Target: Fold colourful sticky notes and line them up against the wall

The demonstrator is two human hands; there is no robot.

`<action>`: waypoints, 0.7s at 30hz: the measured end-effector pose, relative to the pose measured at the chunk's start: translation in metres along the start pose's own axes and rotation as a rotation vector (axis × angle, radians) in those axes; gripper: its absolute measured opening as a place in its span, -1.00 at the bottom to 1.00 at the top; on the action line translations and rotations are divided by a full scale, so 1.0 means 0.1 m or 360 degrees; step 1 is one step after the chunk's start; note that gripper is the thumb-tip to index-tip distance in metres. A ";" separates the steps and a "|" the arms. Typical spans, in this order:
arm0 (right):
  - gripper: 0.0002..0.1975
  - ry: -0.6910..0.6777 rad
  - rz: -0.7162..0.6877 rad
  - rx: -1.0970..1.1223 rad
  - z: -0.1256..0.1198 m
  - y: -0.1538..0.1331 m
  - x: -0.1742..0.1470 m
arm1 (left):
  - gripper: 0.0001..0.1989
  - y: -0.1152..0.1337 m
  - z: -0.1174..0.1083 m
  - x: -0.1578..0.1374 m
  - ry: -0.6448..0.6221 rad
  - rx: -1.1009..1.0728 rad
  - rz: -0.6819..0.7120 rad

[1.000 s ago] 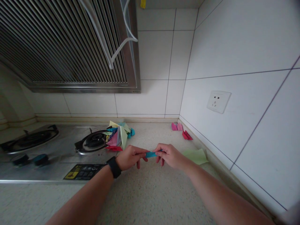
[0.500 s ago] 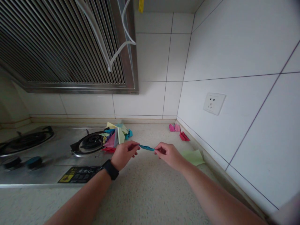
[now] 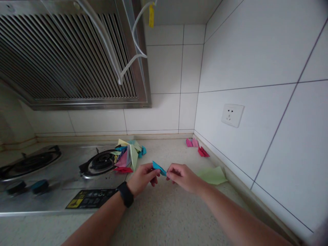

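A small blue folded paper piece (image 3: 159, 167) is held above the counter between my two hands. My left hand (image 3: 144, 176), with a black watch on its wrist, pinches it at its left part. The fingertips of my right hand (image 3: 180, 175) close on its lower right tip. To the left lies a heap of folded coloured papers (image 3: 128, 155) at the edge of the stove. A light green paper sheet (image 3: 212, 175) lies beyond my right wrist, partly covered by the arm.
Red folded paper (image 3: 203, 151) and pink folded paper (image 3: 191, 142) stand near the back right corner. On the left is a gas stove (image 3: 58, 174) under a range hood (image 3: 77, 68) with a hanging white cable (image 3: 137, 41). A socket (image 3: 232, 115) sits on the right wall.
The blue paper has turned from nearly flat to a steeper slant, showing more of its face. My left fingers now cover more of its near side. The camera view has tilted slightly up.
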State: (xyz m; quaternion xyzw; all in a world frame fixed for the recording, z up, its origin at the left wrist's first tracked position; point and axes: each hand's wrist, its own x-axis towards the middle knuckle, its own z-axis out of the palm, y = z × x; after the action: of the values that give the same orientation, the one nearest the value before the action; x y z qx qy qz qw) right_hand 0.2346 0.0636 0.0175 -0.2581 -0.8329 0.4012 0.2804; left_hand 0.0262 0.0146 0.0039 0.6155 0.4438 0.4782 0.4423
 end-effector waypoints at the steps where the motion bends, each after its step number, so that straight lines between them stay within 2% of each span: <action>1: -0.73 0.0011 -0.0013 -0.0012 0.00 -0.02 0.00 | -0.66 0.01 0.01 -0.01 -0.0049 0.0029 -0.0028; 3: -0.70 0.0024 -0.0024 -0.0037 0.01 -0.05 -0.01 | -0.67 0.05 0.03 -0.03 -0.0124 0.0131 -0.0056; 7: -0.68 -0.0171 0.0093 0.0141 0.05 -0.05 -0.02 | -0.73 0.11 0.04 -0.08 -0.0134 0.0420 -0.0035; 9: -0.70 -0.0221 0.0126 0.0199 0.08 -0.04 -0.02 | -0.75 0.12 0.02 -0.08 -0.0165 0.0453 -0.0060; 12: -0.71 -0.0239 0.0140 0.0262 0.10 -0.03 -0.01 | -0.73 0.11 0.01 -0.09 -0.0244 0.0397 -0.0083; 21: -0.68 -0.0317 0.0213 0.0500 0.11 0.03 0.00 | -0.67 0.05 0.03 -0.08 -0.0302 0.0090 -0.0100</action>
State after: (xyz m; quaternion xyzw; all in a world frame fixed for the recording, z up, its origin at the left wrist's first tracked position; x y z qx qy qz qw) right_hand 0.2274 0.0596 0.0096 -0.2250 -0.7646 0.5676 0.2061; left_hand 0.0288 0.0048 0.0069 0.6560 0.4324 0.3910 0.4794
